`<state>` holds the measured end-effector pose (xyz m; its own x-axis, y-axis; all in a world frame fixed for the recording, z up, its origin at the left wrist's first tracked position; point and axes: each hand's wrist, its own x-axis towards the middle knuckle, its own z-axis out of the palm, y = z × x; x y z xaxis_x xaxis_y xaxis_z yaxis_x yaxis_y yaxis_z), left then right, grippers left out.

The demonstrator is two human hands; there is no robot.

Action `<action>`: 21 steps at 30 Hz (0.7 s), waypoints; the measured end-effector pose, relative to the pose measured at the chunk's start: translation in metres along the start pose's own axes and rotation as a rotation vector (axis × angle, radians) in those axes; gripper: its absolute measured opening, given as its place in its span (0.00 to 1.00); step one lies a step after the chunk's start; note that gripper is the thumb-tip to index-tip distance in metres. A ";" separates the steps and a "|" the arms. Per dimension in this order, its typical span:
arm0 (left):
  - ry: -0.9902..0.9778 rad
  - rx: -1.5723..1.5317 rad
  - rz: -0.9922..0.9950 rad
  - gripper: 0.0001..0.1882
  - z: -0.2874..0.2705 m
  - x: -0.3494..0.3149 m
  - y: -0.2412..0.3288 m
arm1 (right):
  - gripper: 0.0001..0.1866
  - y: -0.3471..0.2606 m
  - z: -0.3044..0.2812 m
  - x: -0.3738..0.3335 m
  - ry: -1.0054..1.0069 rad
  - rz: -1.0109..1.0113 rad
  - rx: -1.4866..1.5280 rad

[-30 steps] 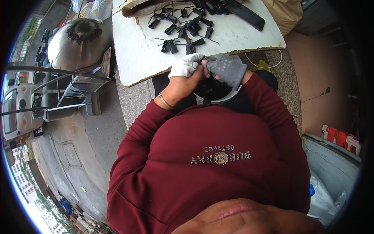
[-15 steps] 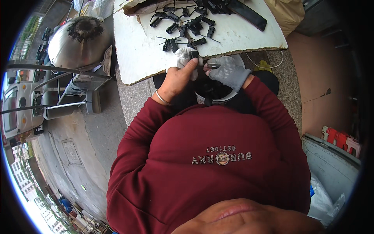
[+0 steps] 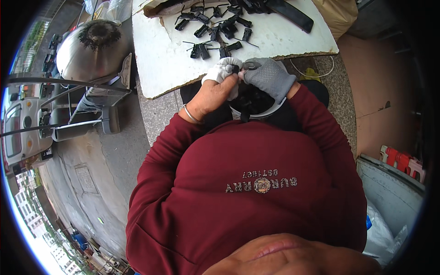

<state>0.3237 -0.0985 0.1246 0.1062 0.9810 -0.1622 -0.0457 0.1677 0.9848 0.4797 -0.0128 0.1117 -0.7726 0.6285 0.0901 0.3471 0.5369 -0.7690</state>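
In front of the white board's near edge, my left hand (image 3: 220, 80), in a white glove that leaves the thumb bare, is closed on a small black plastic part (image 3: 235, 69). My right hand (image 3: 268, 78), in a grey dotted glove, is closed too; its fingertips meet the left hand's at that part. Whatever my right fingers pinch is too small or hidden to make out. Beneath both hands sits a white bucket (image 3: 270, 113) with dark contents, between my knees. Just beyond, several black plastic parts with thin wires (image 3: 200, 51) lie on the white board (image 3: 165, 64).
A long flat black object (image 3: 293, 16) and a heap of black parts (image 3: 252, 5) lie at the board's far side. A white cord (image 3: 316, 79) loops beneath its right edge. At left stands a rounded metal vessel (image 3: 91, 55) on a frame; a grey bin (image 3: 389, 183) is at right.
My right hand has moved slightly up and left, and its fingers now meet my left hand's. The left hand has turned a little and shifted right with the black part.
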 end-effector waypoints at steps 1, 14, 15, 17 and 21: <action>0.034 -0.001 -0.014 0.10 0.000 0.000 -0.003 | 0.15 -0.003 -0.001 0.000 0.000 0.001 0.000; -0.145 0.272 0.148 0.11 -0.028 0.009 -0.012 | 0.24 -0.005 0.013 0.022 -0.389 0.292 0.318; -0.146 0.272 0.148 0.11 -0.030 0.011 -0.012 | 0.21 0.004 0.012 0.027 -0.213 0.099 0.079; -0.034 0.677 0.403 0.14 -0.037 0.013 -0.017 | 0.14 0.012 -0.001 0.046 -0.116 -0.042 -0.327; 0.023 0.647 0.491 0.17 -0.051 0.024 -0.044 | 0.18 0.014 -0.002 0.083 0.048 0.178 -0.355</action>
<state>0.2776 -0.0769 0.0745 0.2025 0.9312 0.3031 0.5026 -0.3645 0.7840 0.4216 0.0485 0.1097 -0.6610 0.7503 0.0107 0.6420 0.5729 -0.5095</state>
